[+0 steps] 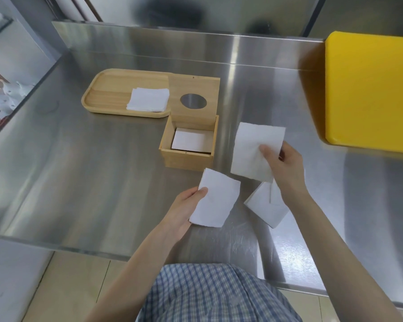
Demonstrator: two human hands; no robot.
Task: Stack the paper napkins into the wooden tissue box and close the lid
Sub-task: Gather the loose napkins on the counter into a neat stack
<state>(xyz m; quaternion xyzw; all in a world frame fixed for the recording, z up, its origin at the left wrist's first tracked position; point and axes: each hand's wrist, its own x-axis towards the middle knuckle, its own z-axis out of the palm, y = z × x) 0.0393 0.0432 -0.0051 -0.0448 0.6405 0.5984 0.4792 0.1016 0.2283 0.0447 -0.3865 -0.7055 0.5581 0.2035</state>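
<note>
The wooden tissue box [186, 159] stands open mid-table, its lid [193, 102] with a round hole swung up at the back. White napkins [192, 141] lie inside it. My left hand [184, 210] grips a folded napkin [216, 201] just in front of the box. To the right of the box, my right hand [282, 163] pinches a larger unfolded napkin [251, 149] above the table. Another folded napkin [266, 205] lies on the steel under my right wrist. A small stack of napkins [148, 99] rests on the wooden tray [105, 94] left of the lid.
The work surface is a steel table [91, 170] with a raised back edge. A yellow cutting board [370, 94] lies at the right. White dishes [2, 96] sit below the table's left edge. My checked shorts [214, 293] show at the near edge.
</note>
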